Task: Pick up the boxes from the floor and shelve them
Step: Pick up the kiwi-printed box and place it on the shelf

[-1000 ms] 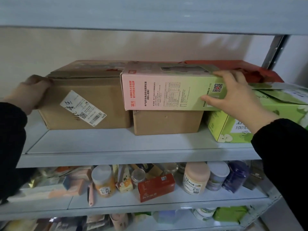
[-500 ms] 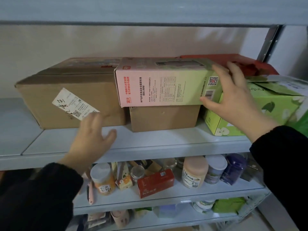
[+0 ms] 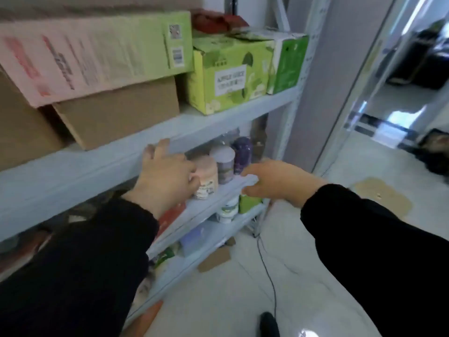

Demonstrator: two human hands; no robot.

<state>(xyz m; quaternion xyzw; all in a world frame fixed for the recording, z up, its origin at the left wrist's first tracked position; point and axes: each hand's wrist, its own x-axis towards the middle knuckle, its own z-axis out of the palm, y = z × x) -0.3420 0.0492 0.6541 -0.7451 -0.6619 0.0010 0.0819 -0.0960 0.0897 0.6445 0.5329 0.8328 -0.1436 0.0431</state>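
Left grip [image 3: 167,173] and right grip [image 3: 274,183] hang below, apart from pink-green box [image 3: 97,52].

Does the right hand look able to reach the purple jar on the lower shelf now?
Probably yes. The right hand is at the front edge of the lower shelf, close to the purple jar, and nothing stands between them.

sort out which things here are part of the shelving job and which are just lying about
Job: pink and green box, brown box under it, green apple box, shelf board, left hand, right hand.
Lying about: jars on the lower shelf, purple bottle, cardboard scrap on the floor.
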